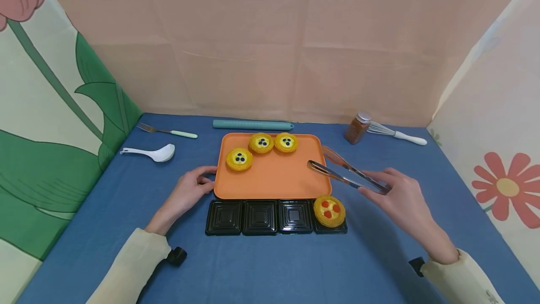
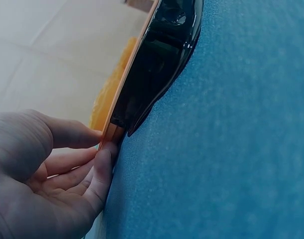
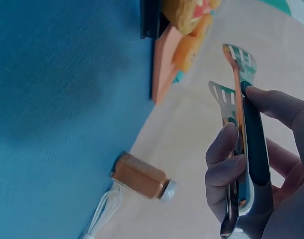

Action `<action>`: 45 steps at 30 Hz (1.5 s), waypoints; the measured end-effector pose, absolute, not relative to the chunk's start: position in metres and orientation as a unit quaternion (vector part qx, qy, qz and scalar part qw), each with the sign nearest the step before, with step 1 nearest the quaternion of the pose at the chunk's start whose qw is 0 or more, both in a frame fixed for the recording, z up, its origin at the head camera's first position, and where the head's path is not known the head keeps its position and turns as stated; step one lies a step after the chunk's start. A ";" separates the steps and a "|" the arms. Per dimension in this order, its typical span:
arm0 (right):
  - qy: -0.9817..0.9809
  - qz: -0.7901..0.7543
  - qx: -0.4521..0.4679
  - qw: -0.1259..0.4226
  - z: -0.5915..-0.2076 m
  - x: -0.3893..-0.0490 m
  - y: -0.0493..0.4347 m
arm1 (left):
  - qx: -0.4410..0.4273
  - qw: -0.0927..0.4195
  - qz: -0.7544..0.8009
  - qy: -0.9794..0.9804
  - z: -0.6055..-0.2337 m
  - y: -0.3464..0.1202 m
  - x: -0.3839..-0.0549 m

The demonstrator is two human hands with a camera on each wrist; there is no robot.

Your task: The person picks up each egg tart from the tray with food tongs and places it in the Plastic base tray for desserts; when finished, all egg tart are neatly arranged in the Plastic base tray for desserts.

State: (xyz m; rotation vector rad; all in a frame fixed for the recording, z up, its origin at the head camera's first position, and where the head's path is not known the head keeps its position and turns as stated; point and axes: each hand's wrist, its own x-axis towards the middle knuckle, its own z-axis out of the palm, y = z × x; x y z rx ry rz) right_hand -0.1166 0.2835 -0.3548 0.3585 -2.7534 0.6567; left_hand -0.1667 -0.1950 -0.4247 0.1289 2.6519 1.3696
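My left hand (image 1: 191, 191) pinches the left rim of an orange tray (image 1: 270, 184), thumb on top and a finger beneath, as the left wrist view shows. Three yellow egg tarts with dark dots, one a tart (image 1: 239, 159) at the left, sit on the tray's far half. My right hand (image 1: 398, 196) holds metal tongs (image 3: 256, 144), their jaws spread with nothing between them, over the tray's right edge. Along the tray's near edge lies a black tray of square compartments (image 1: 225, 217). A tart with red pieces (image 1: 329, 211) rests in its rightmost compartment.
Behind the tray lies a teal rolling pin (image 1: 253, 125). A brown-filled jar (image 1: 357, 128) and a whisk (image 1: 396, 133) are at the back right. At the back left are a fork (image 1: 168, 131) and a white ladle (image 1: 156, 154). Fabric walls border the blue table (image 1: 270, 271).
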 end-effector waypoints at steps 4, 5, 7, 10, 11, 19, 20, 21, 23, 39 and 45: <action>-0.961 0.215 0.120 0.123 -0.359 -0.133 0.277 | 0.041 0.081 0.457 0.885 -0.426 -0.194 -0.168; -0.963 0.211 0.120 0.118 -0.360 -0.136 0.276 | 0.040 0.081 0.457 0.885 -0.426 -0.194 -0.168; -0.966 0.206 0.116 0.106 -0.361 -0.143 0.273 | 0.041 0.080 0.458 0.884 -0.426 -0.194 -0.169; -0.971 0.194 0.112 0.089 -0.363 -0.153 0.269 | 0.041 0.080 0.458 0.884 -0.425 -0.194 -0.169; -0.972 0.191 0.109 0.083 -0.364 -0.156 0.268 | 0.041 0.079 0.458 0.884 -0.425 -0.195 -0.169; -0.976 0.191 0.091 0.045 -0.371 -0.178 0.261 | 0.041 0.077 0.458 0.884 -0.428 -0.197 -0.168; -0.976 0.193 0.090 0.042 -0.372 -0.180 0.261 | 0.040 0.078 0.459 0.884 -0.429 -0.197 -0.168; -0.976 0.194 0.091 0.040 -0.373 -0.182 0.260 | 0.040 0.078 0.460 0.884 -0.429 -0.197 -0.168; -0.976 0.196 0.089 0.035 -0.375 -0.187 0.259 | 0.039 0.079 0.461 0.883 -0.429 -0.197 -0.168; -0.971 0.219 0.089 0.014 -0.382 -0.215 0.250 | 0.040 0.076 0.457 0.885 -0.427 -0.196 -0.167; -0.970 0.226 0.089 0.009 -0.382 -0.219 0.248 | 0.039 0.075 0.457 0.886 -0.425 -0.196 -0.166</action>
